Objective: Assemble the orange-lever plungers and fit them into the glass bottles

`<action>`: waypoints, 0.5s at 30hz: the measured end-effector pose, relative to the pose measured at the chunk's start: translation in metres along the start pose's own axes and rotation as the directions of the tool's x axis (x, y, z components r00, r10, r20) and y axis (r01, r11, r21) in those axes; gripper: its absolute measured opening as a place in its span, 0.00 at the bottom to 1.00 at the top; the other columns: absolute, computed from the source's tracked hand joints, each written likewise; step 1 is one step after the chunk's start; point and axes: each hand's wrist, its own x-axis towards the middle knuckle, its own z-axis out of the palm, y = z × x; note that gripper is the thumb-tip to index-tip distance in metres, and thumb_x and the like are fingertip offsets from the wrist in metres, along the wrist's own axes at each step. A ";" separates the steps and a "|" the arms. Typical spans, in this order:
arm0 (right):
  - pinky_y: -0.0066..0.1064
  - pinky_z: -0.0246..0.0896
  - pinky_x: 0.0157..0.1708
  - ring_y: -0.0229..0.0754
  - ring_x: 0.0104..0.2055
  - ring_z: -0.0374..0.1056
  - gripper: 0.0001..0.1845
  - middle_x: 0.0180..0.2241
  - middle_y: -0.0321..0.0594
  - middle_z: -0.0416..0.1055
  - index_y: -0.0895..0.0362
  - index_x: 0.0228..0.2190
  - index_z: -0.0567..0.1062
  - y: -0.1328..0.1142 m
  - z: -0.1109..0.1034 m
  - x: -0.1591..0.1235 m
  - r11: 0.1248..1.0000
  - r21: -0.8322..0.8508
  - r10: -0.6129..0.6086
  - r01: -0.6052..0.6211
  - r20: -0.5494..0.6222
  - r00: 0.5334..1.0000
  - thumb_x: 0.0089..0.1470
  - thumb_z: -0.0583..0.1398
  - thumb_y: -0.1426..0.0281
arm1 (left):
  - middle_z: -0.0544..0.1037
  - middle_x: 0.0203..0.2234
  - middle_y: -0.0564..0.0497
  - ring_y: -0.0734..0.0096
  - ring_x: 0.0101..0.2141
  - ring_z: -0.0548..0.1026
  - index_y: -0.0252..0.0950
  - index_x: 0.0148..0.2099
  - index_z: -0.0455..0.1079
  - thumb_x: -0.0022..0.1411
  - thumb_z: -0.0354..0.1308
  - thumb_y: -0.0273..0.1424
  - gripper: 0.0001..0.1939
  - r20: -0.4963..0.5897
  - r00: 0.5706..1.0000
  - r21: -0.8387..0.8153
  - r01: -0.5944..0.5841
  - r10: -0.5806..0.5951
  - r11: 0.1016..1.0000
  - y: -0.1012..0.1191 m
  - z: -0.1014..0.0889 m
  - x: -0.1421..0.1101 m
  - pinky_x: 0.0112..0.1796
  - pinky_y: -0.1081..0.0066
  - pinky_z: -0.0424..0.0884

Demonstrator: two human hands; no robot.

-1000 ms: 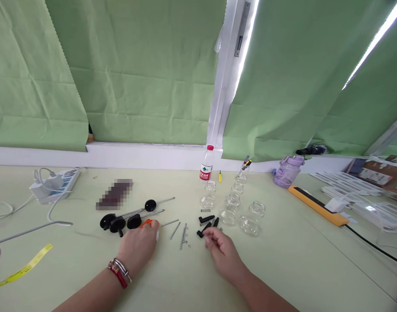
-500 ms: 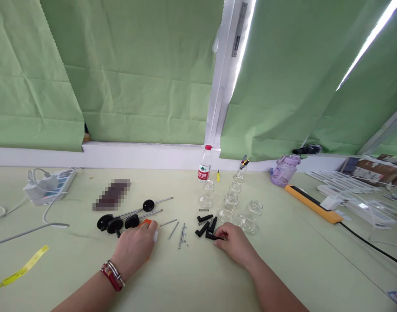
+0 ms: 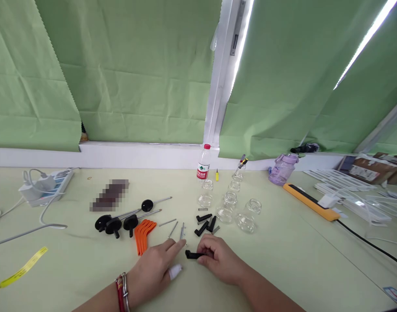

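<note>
My right hand (image 3: pixel 219 259) pinches a black L-shaped plastic part (image 3: pixel 192 255) between thumb and fingers, its bent end pointing left. My left hand (image 3: pixel 156 265) has its index finger stretched out beside the thin metal bolts (image 3: pixel 181 233), thumb apart with a white wrap on it; nothing shows in its grasp. Left of the bolts lies a fan of orange angled pieces (image 3: pixel 143 234). Beyond my right hand are more black L-shaped parts (image 3: pixel 202 228) with small springs (image 3: pixel 203 209) among them. Tiny nuts (image 3: pixel 186 245) lie close to my left fingertip.
Black-knobbed metal rods (image 3: pixel 130 222) lie at left, near a power strip (image 3: pixel 55 186). Several glass jars (image 3: pixel 245 221) stand right of centre, a water bottle (image 3: pixel 203 167) behind them. A purple bottle (image 3: pixel 283 169) and an orange power strip (image 3: pixel 310 203) are at right.
My right hand has picked up a black L-shaped part and brought it nearer and leftward. My left hand has left the orange pieces and moved right, towards the bolts.
</note>
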 end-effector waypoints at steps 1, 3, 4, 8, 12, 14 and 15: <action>0.25 0.56 0.30 0.35 0.31 0.61 0.03 0.31 0.34 0.64 0.56 0.28 0.71 -0.002 0.005 0.000 0.999 0.021 -0.033 0.032 0.014 0.999 0.48 0.60 0.75 | 0.74 0.42 0.45 0.63 0.36 0.75 0.40 0.59 0.58 0.61 0.50 0.31 0.23 0.007 1.000 -0.086 -0.018 0.019 0.996 0.003 0.003 0.001 0.34 0.67 0.71; 0.25 0.56 0.29 0.35 0.30 0.60 0.03 0.30 0.34 0.63 0.56 0.29 0.71 -0.004 0.013 0.000 0.995 0.042 -0.087 0.086 0.041 0.995 0.48 0.61 0.75 | 0.75 0.38 0.48 0.67 0.35 0.74 0.41 0.52 0.65 0.62 0.51 0.32 0.16 0.003 0.999 -0.259 -0.044 0.047 0.965 0.009 0.007 0.002 0.35 0.71 0.70; 0.25 0.56 0.29 0.35 0.29 0.59 0.03 0.30 0.34 0.63 0.56 0.29 0.72 -0.005 0.016 0.001 0.993 0.046 -0.109 0.106 0.054 0.993 0.48 0.61 0.74 | 0.76 0.36 0.49 0.68 0.35 0.73 0.40 0.48 0.69 0.63 0.51 0.33 0.12 -0.006 0.999 -0.332 -0.051 0.052 0.942 0.011 0.008 0.003 0.36 0.72 0.69; 0.26 0.57 0.30 0.36 0.30 0.61 0.03 0.31 0.36 0.66 0.56 0.31 0.72 -0.003 0.012 0.004 0.989 0.015 -0.145 0.144 0.042 0.989 0.50 0.60 0.72 | 0.76 0.30 0.50 0.70 0.30 0.72 0.36 0.38 0.72 0.59 0.55 0.34 0.08 -0.033 0.998 -0.470 0.027 -0.048 0.882 0.013 0.006 0.004 0.33 0.73 0.68; 0.30 0.58 0.33 0.40 0.33 0.64 0.08 0.35 0.39 0.68 0.55 0.32 0.72 0.008 -0.011 0.008 0.987 -0.159 -0.038 -0.008 -0.280 0.959 0.53 0.53 0.75 | 0.74 0.28 0.50 0.72 0.27 0.69 0.35 0.35 0.71 0.56 0.56 0.31 0.06 -0.026 0.987 -0.515 0.122 -0.158 0.848 0.005 0.000 0.002 0.29 0.74 0.66; 0.32 0.58 0.32 0.41 0.32 0.64 0.10 0.37 0.40 0.69 0.54 0.31 0.72 0.017 -0.023 0.009 0.963 -0.237 0.032 -0.129 -0.373 0.927 0.50 0.53 0.76 | 0.73 0.28 0.50 0.72 0.28 0.68 0.35 0.35 0.70 0.57 0.55 0.30 0.05 -0.033 0.984 -0.514 0.132 -0.173 0.848 0.002 -0.002 0.002 0.29 0.74 0.66; 0.32 0.57 0.32 0.42 0.33 0.64 0.10 0.37 0.39 0.69 0.54 0.31 0.72 0.021 -0.027 0.009 0.946 -0.278 0.049 -0.164 -0.376 0.925 0.48 0.53 0.77 | 0.73 0.28 0.50 0.71 0.28 0.68 0.35 0.35 0.70 0.57 0.55 0.29 0.05 -0.038 0.984 -0.505 0.129 -0.171 0.853 0.001 -0.003 0.001 0.30 0.73 0.66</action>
